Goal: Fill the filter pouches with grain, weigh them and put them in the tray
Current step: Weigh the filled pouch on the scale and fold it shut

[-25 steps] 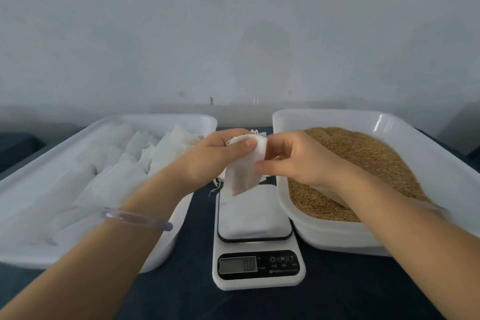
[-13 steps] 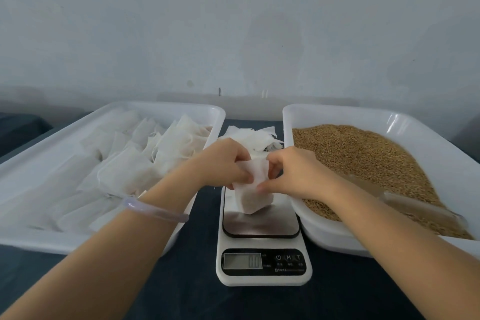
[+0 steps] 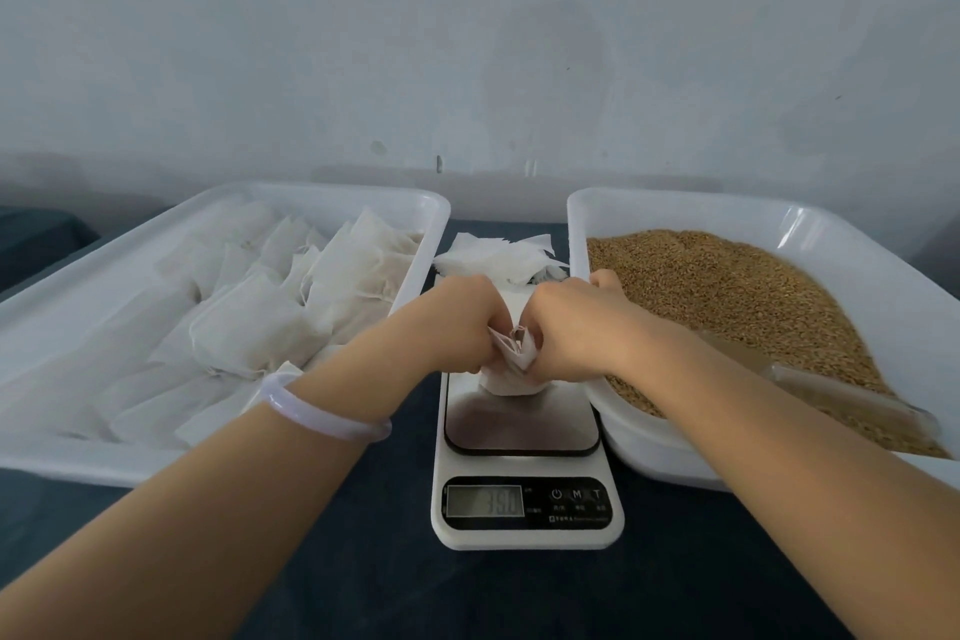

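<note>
1 pouch (image 3: 506, 379) on the scale (image 3: 519, 426) is being pinched by left hand (image 3: 457, 327) and right hand (image 3: 571, 333), fingers curled round it, tray (image 3: 322, 190) lying at 9 o'clock.

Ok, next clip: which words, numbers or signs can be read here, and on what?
"39.0", faint, as best it reads: display of the scale.
"M" and "T", beside a power sign: the scale's buttons.
Small print under the buttons: too blurred to read.
No text seen on the pouch tray, the grain tray or the held pouch.
</note>
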A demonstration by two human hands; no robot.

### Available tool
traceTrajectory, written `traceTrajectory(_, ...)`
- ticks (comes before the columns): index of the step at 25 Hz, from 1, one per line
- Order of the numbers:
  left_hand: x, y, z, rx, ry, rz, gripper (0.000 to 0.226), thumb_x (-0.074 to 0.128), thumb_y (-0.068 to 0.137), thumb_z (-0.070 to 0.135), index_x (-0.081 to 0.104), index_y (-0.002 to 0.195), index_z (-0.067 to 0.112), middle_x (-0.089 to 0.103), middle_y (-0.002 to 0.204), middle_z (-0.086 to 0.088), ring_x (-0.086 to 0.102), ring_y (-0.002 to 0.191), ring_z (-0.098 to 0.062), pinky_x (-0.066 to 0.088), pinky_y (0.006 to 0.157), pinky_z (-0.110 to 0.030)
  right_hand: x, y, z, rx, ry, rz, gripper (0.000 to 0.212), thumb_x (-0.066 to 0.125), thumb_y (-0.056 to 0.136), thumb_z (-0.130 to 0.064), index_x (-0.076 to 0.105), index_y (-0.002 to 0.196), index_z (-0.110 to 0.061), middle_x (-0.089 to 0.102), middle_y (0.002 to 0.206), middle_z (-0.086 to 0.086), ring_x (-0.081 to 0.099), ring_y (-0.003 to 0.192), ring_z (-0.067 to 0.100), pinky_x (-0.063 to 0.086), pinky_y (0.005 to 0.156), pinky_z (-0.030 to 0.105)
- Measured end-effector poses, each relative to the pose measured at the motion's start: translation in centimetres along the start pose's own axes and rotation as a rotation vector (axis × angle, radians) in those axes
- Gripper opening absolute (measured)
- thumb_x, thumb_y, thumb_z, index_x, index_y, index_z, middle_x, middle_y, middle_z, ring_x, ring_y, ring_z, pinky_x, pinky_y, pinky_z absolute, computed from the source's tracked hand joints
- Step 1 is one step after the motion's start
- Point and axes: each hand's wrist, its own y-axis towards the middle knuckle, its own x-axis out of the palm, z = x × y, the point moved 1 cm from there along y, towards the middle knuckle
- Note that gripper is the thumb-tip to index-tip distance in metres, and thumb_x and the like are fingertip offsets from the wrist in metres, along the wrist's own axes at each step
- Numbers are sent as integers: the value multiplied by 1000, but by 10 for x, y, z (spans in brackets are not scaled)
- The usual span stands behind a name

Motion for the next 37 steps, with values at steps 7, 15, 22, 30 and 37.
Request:
traceTrajectory(7,3,6,1,5,100,-44,32,63,77,4,47,54,19,43,50,3,38,48,-9,28,42,-18,2,14,-3,16,-68,-143,31,72,75,-38,48,62,-22,48,62,-8,37,62,6,27,82,39)
traceTrajectory(15,10,3,-4,15,-42,12,35,65,81,13,46,55,26,45,57,7,41,56,-10,29,49,-20,11,3,-3,25,27,50,22,57,81,-30,47,62,-21,45,63,-7,46,75,20,25,89,38)
traceTrajectory(22,8,1,-13,41,-240,-26,41,74,72,29,46,102,29,52,94,20,56,95,-9,46,81,-25,11,-2,6,16,332,79,55,71,71,-42,46,115,-22,40,77,-22,36,85,8,21,102,36)
traceTrajectory(30,7,-2,-15,9,-351,-46,53,78,71,28,41,109,32,55,108,13,56,107,-11,46,94,-32,6,-11,7,18,524,65,63,75,69,-30,43,123,-21,38,83,-24,33,93,7,25,94,30)
traceTrajectory(37,7,-2,-15,8,-365,-48,53,79,71,26,42,110,29,56,118,7,56,109,-13,46,96,-33,5,-14,5,26,518,59,62,74,71,-29,43,124,-21,39,84,-21,30,91,7,23,90,28)
